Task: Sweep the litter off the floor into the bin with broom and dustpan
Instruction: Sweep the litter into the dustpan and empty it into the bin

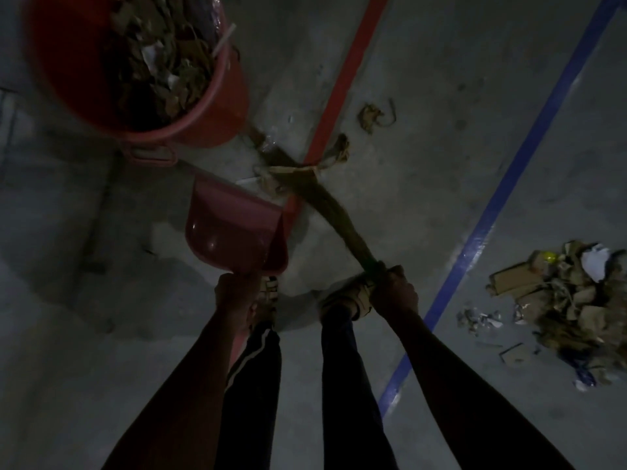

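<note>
My left hand (235,293) grips the handle of a red dustpan (234,228), which looks empty and hangs just below the bin. My right hand (393,293) grips the handle of a brown grass broom (325,205); its bristles reach up-left to the floor beside the bin. Brown paper scraps (295,173) and a white stick (247,180) lie against the bristles near the dustpan's mouth. The red bin (230,93) at the top left holds dry leaves and paper. More scraps (373,115) lie beyond the red floor line.
A larger litter pile (570,300) of cardboard, paper and leaves lies at the right, past a blue floor line (502,195). A red floor line (342,83) runs up the middle. My two feet (346,296) stand between my hands. The floor is grey concrete in dim light.
</note>
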